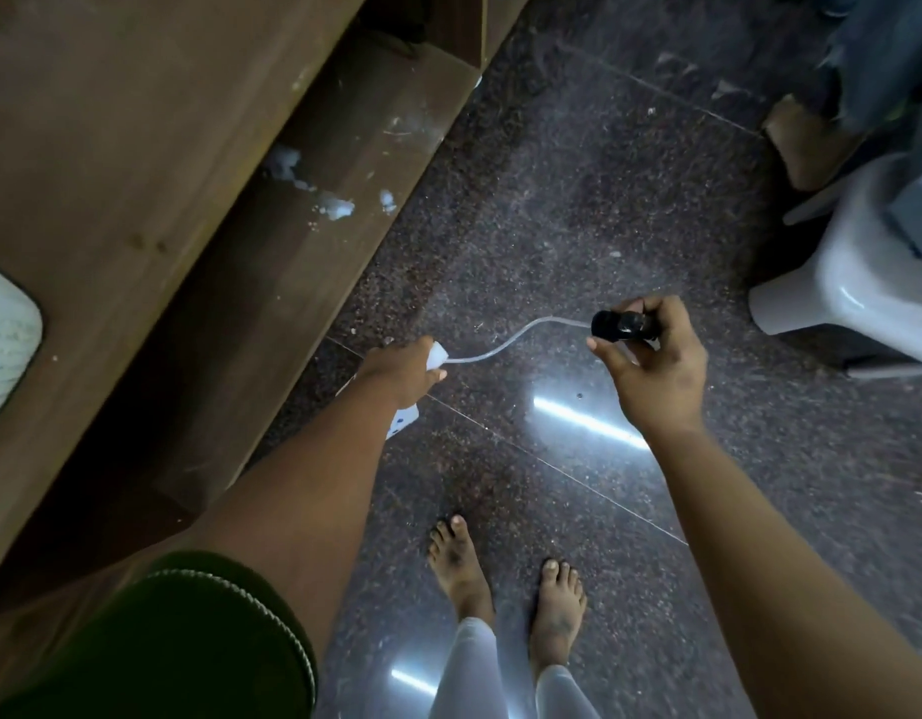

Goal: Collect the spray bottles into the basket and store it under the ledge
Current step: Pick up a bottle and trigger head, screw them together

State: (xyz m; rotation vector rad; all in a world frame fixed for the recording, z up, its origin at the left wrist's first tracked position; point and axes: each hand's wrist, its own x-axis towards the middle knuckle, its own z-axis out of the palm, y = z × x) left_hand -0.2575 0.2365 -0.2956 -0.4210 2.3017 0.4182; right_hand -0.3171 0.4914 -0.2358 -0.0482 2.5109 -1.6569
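Observation:
My right hand grips a black spray head over the dark floor. A clear dip tube curves from the head leftward to the open white neck of a white spray bottle. My left hand is wrapped around that bottle, which is mostly hidden under the hand and wrist. The tube's tip is at the bottle's mouth. A white woven basket shows partly at the left edge, on the wooden ledge.
A lower wooden step below the ledge carries white smears. A grey plastic stool stands at the right, with a cardboard box behind it. My bare feet stand on the polished granite floor.

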